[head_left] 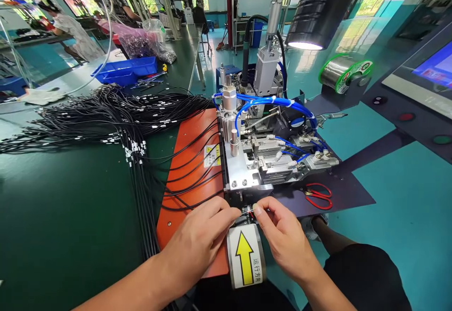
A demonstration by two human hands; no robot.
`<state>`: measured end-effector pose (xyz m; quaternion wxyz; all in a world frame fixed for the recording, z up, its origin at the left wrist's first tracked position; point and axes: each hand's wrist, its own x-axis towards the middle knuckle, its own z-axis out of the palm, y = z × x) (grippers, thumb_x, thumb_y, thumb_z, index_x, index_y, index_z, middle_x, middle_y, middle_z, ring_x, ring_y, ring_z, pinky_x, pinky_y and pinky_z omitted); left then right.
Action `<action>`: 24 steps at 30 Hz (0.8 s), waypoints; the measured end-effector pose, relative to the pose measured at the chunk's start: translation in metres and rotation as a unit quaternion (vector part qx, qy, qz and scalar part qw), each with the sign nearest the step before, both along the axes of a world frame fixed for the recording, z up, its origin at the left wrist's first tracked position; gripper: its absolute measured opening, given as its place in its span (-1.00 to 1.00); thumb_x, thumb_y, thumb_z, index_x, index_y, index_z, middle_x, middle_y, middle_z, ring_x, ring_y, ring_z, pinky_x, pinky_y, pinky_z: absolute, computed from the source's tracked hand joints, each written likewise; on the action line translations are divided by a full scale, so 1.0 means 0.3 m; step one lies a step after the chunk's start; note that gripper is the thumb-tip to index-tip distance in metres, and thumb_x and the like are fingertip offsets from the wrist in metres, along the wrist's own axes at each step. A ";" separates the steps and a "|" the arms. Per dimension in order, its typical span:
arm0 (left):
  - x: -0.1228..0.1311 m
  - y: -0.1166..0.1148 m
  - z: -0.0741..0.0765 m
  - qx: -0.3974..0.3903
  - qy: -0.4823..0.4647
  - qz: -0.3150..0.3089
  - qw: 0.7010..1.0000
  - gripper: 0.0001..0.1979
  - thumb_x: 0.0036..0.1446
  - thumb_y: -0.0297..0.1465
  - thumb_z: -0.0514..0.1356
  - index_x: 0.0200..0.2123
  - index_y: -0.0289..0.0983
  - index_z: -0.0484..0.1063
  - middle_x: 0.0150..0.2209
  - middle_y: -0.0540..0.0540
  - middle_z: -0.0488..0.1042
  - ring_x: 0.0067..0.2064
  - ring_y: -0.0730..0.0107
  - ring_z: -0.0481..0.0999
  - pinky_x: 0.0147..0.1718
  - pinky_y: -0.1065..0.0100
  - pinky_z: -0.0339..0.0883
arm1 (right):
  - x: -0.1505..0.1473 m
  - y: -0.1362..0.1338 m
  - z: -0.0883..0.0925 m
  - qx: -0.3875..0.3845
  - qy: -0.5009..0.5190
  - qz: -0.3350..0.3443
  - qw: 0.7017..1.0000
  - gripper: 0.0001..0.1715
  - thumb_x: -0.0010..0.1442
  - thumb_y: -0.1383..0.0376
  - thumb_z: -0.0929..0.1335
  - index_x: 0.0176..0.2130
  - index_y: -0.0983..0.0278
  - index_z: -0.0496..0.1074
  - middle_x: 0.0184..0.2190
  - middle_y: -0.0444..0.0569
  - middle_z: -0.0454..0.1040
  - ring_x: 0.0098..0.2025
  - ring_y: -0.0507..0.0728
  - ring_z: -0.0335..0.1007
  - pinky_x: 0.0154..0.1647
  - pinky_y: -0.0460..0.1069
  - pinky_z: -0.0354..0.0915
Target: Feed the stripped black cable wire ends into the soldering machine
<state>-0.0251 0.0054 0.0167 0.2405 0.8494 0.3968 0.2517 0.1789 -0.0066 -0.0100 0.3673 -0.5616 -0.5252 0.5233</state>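
My left hand (pixel 201 235) and my right hand (pixel 284 235) meet at the front of a small metal machine (pixel 261 160). Both pinch the end of a thin black cable (pixel 247 214) with red showing at its tip, held over a dark fixture above a white label bearing a yellow arrow (pixel 245 257). The left fingers are curled over the cable from the left. Thumb and forefinger of the right hand press together at the tip. Several black cables (pixel 190 179) run from the left hand across an orange plate (pixel 187 170).
A large bundle of black cables (pixel 102 113) covers the green bench to the left. Blue air hoses (pixel 268 101) loop over the machine. Red-handled scissors (pixel 319 195) lie to its right. A lamp (pixel 318 14), a solder spool (pixel 344 71) and blue trays (pixel 123 71) stand behind. A person works at far left.
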 end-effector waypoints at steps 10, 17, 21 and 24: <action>0.011 0.001 -0.066 0.037 -0.046 0.016 0.998 -0.72 0.36 -0.57 0.03 0.02 -0.31 0.45 -0.25 -0.14 0.40 -0.25 0.36 0.41 -0.29 0.38 0.40 | -0.007 0.016 -0.025 -0.004 -0.025 -0.024 0.999 -0.63 0.39 0.01 0.24 -0.28 0.21 0.38 -0.42 -0.13 0.35 -0.39 0.08 0.24 -0.39 -0.07 0.20; 0.014 0.000 -0.064 0.033 -0.039 0.023 0.998 -0.71 0.35 -0.57 0.02 0.01 -0.32 0.47 -0.24 -0.16 0.40 -0.24 0.33 0.42 -0.25 0.34 0.43 | -0.010 0.018 -0.029 -0.018 -0.032 -0.018 0.999 -0.60 0.38 -0.02 0.23 -0.29 0.21 0.37 -0.42 -0.14 0.34 -0.40 0.08 0.21 -0.39 -0.07 0.19; 0.012 0.001 -0.065 0.037 -0.037 0.024 0.998 -0.72 0.36 -0.56 0.02 0.00 -0.32 0.47 -0.24 -0.17 0.40 -0.24 0.32 0.43 -0.26 0.33 0.44 | -0.010 0.018 -0.029 -0.027 -0.031 -0.020 0.999 -0.59 0.38 -0.04 0.23 -0.29 0.20 0.37 -0.43 -0.15 0.33 -0.42 0.07 0.20 -0.42 -0.06 0.17; 0.014 0.001 -0.066 0.038 -0.035 0.026 0.998 -0.72 0.36 -0.55 0.01 -0.01 -0.32 0.47 -0.25 -0.16 0.40 -0.25 0.32 0.43 -0.27 0.32 0.45 | -0.012 0.018 -0.031 -0.031 -0.028 -0.023 0.999 -0.58 0.37 -0.05 0.24 -0.29 0.20 0.37 -0.44 -0.16 0.33 -0.43 0.07 0.19 -0.43 -0.06 0.17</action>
